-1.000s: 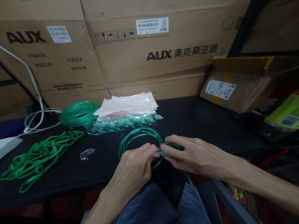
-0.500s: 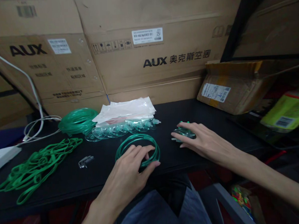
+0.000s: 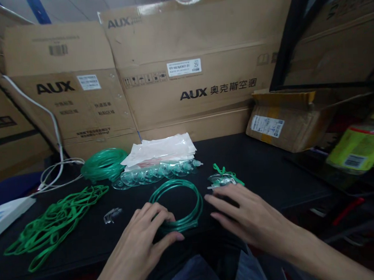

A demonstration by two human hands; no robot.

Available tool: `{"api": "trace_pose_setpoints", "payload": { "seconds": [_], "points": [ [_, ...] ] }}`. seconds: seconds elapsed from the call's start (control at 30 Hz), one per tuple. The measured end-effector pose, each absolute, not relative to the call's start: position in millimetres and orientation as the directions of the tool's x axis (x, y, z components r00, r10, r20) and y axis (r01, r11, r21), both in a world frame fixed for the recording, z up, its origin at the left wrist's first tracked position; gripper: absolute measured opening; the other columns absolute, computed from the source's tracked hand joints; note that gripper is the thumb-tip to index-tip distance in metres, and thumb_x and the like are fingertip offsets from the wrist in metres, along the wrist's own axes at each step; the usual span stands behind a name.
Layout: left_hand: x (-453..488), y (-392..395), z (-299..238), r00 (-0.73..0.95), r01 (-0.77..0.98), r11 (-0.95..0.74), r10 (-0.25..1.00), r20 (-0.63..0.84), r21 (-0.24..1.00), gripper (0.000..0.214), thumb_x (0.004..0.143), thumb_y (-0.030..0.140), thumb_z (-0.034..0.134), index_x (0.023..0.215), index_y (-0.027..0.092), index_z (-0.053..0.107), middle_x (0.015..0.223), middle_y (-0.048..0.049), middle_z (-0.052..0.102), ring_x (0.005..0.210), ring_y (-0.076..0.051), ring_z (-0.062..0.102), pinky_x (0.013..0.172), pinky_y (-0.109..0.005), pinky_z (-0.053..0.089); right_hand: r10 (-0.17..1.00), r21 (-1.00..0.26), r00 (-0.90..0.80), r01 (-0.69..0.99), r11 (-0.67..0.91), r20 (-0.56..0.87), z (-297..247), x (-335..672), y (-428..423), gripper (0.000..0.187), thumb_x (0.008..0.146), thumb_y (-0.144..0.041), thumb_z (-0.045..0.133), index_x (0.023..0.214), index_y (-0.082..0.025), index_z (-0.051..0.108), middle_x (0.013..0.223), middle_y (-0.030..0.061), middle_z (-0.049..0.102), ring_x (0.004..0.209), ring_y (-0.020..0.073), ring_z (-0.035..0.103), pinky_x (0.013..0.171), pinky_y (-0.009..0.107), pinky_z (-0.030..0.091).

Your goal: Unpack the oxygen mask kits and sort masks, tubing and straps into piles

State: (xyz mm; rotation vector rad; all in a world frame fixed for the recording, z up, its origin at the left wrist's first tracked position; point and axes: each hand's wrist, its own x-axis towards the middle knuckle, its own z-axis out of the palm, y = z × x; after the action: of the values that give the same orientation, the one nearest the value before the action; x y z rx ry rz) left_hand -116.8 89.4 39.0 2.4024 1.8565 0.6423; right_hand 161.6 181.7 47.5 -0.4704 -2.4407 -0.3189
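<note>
A coil of green clear tubing (image 3: 194, 194) lies on the black table in front of me. My left hand (image 3: 144, 234) is at its near left side, with the fingers inside the loop and the thumb outside, the tubing between them. To the right of the coil, my right hand (image 3: 241, 212) hovers with its fingers apart and holds nothing. Just beyond its fingers rests a clear green mask (image 3: 222, 180) with a green strap. Behind the coil, a row of clear green masks (image 3: 157, 173) lies before a stack of white packets (image 3: 160, 149).
A tangle of green elastic straps (image 3: 59, 222), small metal clips (image 3: 112, 215) and a larger green tubing coil (image 3: 105, 163) are on the left, near a white power strip (image 3: 10, 214). Large cardboard boxes (image 3: 219, 42) stand behind. An opened carton (image 3: 267, 125) and a yellow-labelled bottle (image 3: 358, 147) are right.
My right hand has let go of the mask and drawn back toward me. My left hand has moved to the near edge of the tubing coil. The view has tilted up.
</note>
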Motion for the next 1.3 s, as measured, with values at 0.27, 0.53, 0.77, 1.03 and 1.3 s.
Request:
{"api": "trace_pose_setpoints", "payload": {
  "seconds": [0.27, 0.53, 0.77, 1.03, 1.3],
  "points": [
    [-109, 88, 31, 0.206, 0.909, -0.297, 0.929, 0.306, 0.291, 0.027, 0.089, 0.052, 0.068, 0.09, 0.025, 0.064, 0.09, 0.0008, 0.066, 0.086, -0.02, 0.063, 0.086, -0.034, 0.047, 0.582, -0.189, -0.681, 0.564, 0.804, 0.445, 54, 90, 187, 0.021, 0.104, -0.023, 0.047, 0.109, -0.016, 0.067, 0.108, 0.0124, 0.067, 0.096, 0.0255, 0.069, 0.083, 0.038, 0.059],
    [-119, 83, 52, 0.134, 0.913, -0.257, 0.922, 0.364, 0.316, 0.037, 0.081, 0.059, 0.073, 0.099, 0.026, 0.07, 0.101, -0.003, 0.069, 0.091, -0.023, 0.066, 0.079, -0.03, 0.054, 0.577, -0.018, -0.686, 0.637, 0.77, 0.443, 27, 58, 201, 0.042, 0.103, -0.024, 0.044, 0.139, -0.004, 0.051, 0.135, 0.0257, 0.059, 0.123, 0.0375, 0.059, 0.096, 0.048, 0.053],
    [-143, 118, 75, -0.206, 0.964, 0.173, 0.966, 0.154, 0.203, 0.055, 0.083, 0.058, 0.063, 0.119, 0.017, 0.069, 0.119, -0.0145, 0.069, 0.101, -0.035, 0.068, 0.089, -0.044, 0.05, 0.676, -0.116, -0.664, 0.681, 0.723, 0.318, 33, 57, 207, 0.04, 0.103, -0.02, 0.042, 0.14, -0.012, 0.054, 0.133, 0.0233, 0.062, 0.106, 0.0337, 0.069, 0.084, 0.046, 0.057],
    [-145, 138, 83, -0.09, 0.945, 0.113, 0.992, -0.087, 0.307, 0.02, 0.079, 0.029, 0.054, 0.093, 0.021, 0.066, 0.093, -0.0038, 0.069, 0.059, -0.017, 0.065, 0.052, -0.026, 0.043, 0.725, -0.266, -0.664, 0.677, 0.686, 0.181, 63, 64, 198, 0.046, 0.101, -0.021, 0.047, 0.144, -0.005, 0.05, 0.131, 0.0244, 0.063, 0.117, 0.0339, 0.064, 0.097, 0.044, 0.049],
    [-138, 141, 100, -0.022, 0.966, -0.008, 0.994, 0.111, 0.26, 0.017, 0.077, 0.022, 0.056, 0.091, 0.022, 0.066, 0.079, -0.001, 0.072, 0.065, -0.019, 0.064, 0.065, -0.027, 0.041, 0.667, -0.492, -0.73, 0.529, 0.692, 0.153, 77, 67, 218, 0.031, 0.089, -0.042, 0.068, 0.111, -0.021, 0.071, 0.103, 0.0097, 0.07, 0.094, 0.0251, 0.066, 0.076, 0.031, 0.047]
  ]
}}
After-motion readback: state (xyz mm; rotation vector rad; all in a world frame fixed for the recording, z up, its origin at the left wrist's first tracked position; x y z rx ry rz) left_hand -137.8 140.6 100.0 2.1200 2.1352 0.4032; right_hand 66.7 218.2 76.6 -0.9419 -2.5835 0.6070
